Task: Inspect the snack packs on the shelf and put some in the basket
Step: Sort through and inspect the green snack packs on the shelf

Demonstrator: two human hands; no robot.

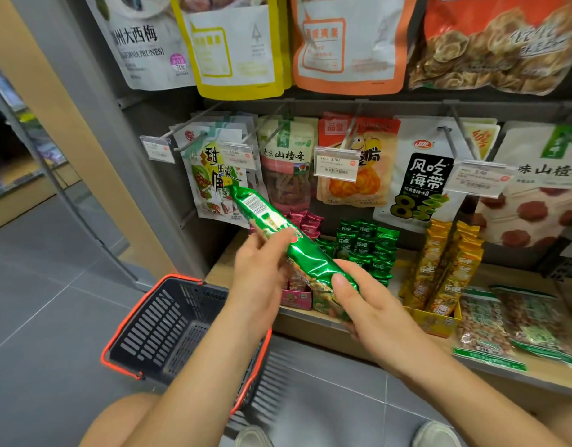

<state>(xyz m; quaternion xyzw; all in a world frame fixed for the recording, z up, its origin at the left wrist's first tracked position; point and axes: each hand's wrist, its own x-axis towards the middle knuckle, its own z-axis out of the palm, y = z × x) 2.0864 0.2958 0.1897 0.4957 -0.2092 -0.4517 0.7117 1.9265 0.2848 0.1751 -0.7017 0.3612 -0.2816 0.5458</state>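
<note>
Both hands are gripping a long green snack pack (297, 250), held slanted in front of the shelf (507, 274). The left hand (262, 269) is curling round its middle; the right hand (371, 308) is clamping the near end, thumb on top. The basket (155, 324) is sitting on the floor at the near left, partly hidden by the left forearm. Green packets (367, 250) and yellow packs (439, 269) are standing just behind.

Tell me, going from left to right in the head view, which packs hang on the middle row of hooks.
White pack with green and red print → clear pack of brown strips → orange pack with yellow slices → white pack with black label → white pack with red discs.
</note>
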